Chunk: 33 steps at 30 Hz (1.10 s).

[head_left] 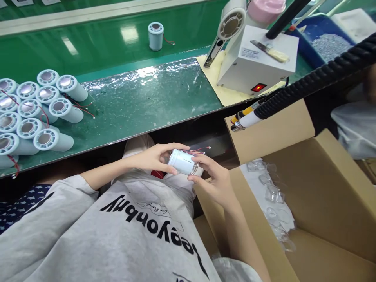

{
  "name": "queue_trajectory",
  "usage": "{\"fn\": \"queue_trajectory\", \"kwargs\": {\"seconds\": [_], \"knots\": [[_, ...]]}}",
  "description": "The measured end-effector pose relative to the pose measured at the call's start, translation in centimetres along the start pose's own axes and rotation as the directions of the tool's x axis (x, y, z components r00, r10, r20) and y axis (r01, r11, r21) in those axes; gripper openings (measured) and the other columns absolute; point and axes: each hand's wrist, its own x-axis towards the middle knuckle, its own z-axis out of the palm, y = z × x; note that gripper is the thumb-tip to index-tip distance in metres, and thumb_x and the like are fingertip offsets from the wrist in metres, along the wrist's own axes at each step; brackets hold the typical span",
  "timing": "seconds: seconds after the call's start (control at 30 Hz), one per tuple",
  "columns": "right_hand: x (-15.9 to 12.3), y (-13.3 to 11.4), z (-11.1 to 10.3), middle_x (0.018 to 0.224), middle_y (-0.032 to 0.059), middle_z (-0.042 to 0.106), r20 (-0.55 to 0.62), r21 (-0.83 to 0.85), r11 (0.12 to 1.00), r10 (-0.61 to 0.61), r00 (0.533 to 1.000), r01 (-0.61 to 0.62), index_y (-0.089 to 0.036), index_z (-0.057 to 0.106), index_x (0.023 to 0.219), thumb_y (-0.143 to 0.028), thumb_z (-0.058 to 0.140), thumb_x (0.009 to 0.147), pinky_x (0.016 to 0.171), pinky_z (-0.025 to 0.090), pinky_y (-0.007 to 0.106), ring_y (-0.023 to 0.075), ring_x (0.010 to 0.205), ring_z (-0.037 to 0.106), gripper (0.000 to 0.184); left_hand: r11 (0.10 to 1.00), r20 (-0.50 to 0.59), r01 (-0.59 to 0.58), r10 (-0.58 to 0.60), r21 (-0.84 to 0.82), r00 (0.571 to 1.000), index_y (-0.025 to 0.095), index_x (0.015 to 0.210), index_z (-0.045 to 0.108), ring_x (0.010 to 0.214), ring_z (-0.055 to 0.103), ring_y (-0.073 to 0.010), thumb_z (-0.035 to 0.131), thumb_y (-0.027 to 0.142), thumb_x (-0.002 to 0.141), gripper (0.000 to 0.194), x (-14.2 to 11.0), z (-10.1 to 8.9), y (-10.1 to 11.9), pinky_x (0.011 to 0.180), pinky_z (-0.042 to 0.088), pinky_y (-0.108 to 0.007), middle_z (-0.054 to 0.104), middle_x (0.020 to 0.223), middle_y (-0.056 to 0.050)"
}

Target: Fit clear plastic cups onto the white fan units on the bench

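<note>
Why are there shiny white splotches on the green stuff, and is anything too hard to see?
Head view: pale glare, probably reflected lamps, on the green belt and bench top; head view: deep shadow below the bench edge; head view: the white box's label too small to read; head view: the pale blue cylinder between both hands, fairly clear.

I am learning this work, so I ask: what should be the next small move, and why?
Perhaps the right hand should press gently on the clear end piece: it touches that end, while the left hand holds the other end of the blue cylinder. I cannot tell whether the piece is fully seated.
</note>
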Motion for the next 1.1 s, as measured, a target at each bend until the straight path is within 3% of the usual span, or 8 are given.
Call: {"fn": "queue_trajectory", "kwargs": {"seconds": [0.1, 0.23, 0.43, 0.6, 0.83, 0.97, 1.1], "knots": [[0.0, -0.2, -0.1, 0.128, 0.0064, 0.075, 0.017, 0.089, 0.994, 0.067, 0.998, -0.068, -0.03, 0.07, 0.119, -0.034, 0.084, 0.084, 0.1, 0.062, 0.042, 0.0269, 0.118, 0.072, 0.038, 0.995, 0.029, -0.099, 0.098, 0.027, 0.995, 0.026, 0.142, 0.061, 0.125, 0.065, -0.0265, 0.089, 0.028, 0.073, 0.074, -0.1, 0.0, 0.2, 0.097, 0.055, -0.033, 0.062, 0.146, -0.013], [0.0, -0.5, -0.2, 0.127, 0.005, 0.074, 0.038, 0.208, 0.965, 0.157, 0.987, -0.162, -0.03, 0.071, 0.116, -0.034, 0.084, 0.083, 0.097, 0.063, 0.04, 0.0248, 0.116, 0.072, 0.036, 0.984, 0.069, -0.172, 0.168, 0.056, 0.983, 0.027, 0.146, 0.059, 0.135, 0.059, -0.0267, 0.085, 0.026, 0.078, 0.072, -0.2, 0.0, 0.4, 0.105, 0.053, -0.034, 0.056, 0.154, -0.013], [0.0, -0.8, -0.4, 0.122, 0.0021, 0.074, 0.08, 0.275, 0.917, 0.277, 0.958, -0.288, -0.032, 0.071, 0.116, -0.036, 0.085, 0.081, 0.09, 0.064, 0.036, 0.0227, 0.109, 0.073, 0.038, 0.966, 0.099, -0.207, 0.193, 0.157, 0.976, 0.028, 0.145, 0.059, 0.137, 0.057, -0.0276, 0.084, 0.031, 0.081, 0.068, -0.4, -0.1, 0.8, 0.107, 0.052, -0.037, 0.057, 0.152, -0.012], [0.0, -0.8, -0.5, 0.116, 0.0027, 0.073, 0.134, 0.374, 0.848, 0.352, 0.926, -0.377, -0.032, 0.07, 0.114, -0.041, 0.085, 0.08, 0.075, 0.063, 0.03, 0.021, 0.097, 0.072, 0.038, 0.96, 0.103, -0.212, 0.196, 0.185, 0.975, 0.028, 0.146, 0.058, 0.136, 0.057, -0.027, 0.083, 0.032, 0.082, 0.069, -0.4, -0.1, 0.7, 0.106, 0.052, -0.037, 0.057, 0.151, -0.013], [0.4, -0.6, 0.0, 0.102, 0.0031, 0.073, 0.158, 0.442, 0.785, 0.409, 0.898, -0.435, -0.028, 0.068, 0.11, -0.051, 0.081, 0.082, 0.065, 0.056, 0.026, 0.0165, 0.08, 0.067, 0.039, 0.957, 0.102, -0.223, 0.207, 0.185, 0.973, 0.026, 0.144, 0.061, 0.136, 0.058, -0.028, 0.083, 0.032, 0.081, 0.067, -0.5, 0.0, 0.8, 0.107, 0.052, -0.038, 0.059, 0.148, -0.014], [0.6, -0.6, 0.3, 0.084, 0.0002, 0.068, 0.151, 0.455, 0.767, 0.434, 0.888, -0.452, -0.025, 0.064, 0.105, -0.062, 0.078, 0.08, 0.061, 0.058, 0.027, 0.0158, 0.071, 0.065, 0.046, 0.944, 0.102, -0.253, 0.236, 0.212, 0.966, 0.026, 0.143, 0.062, 0.139, 0.056, -0.0289, 0.084, 0.032, 0.081, 0.067, -0.4, -0.1, 0.7, 0.113, 0.048, -0.042, 0.059, 0.15, -0.014], [0.6, -0.4, 0.6, 0.082, -0.0009, 0.064, 0.171, 0.481, 0.698, 0.518, 0.838, -0.53, -0.023, 0.061, 0.101, -0.07, 0.076, 0.077, 0.057, 0.062, 0.03, 0.0156, 0.065, 0.067, 0.054, 0.941, 0.104, -0.254, 0.236, 0.224, 0.966, 0.027, 0.143, 0.062, 0.142, 0.054, -0.0303, 0.084, 0.033, 0.08, 0.067, -0.4, -0.2, 0.4, 0.117, 0.045, -0.046, 0.058, 0.151, -0.014]]}}
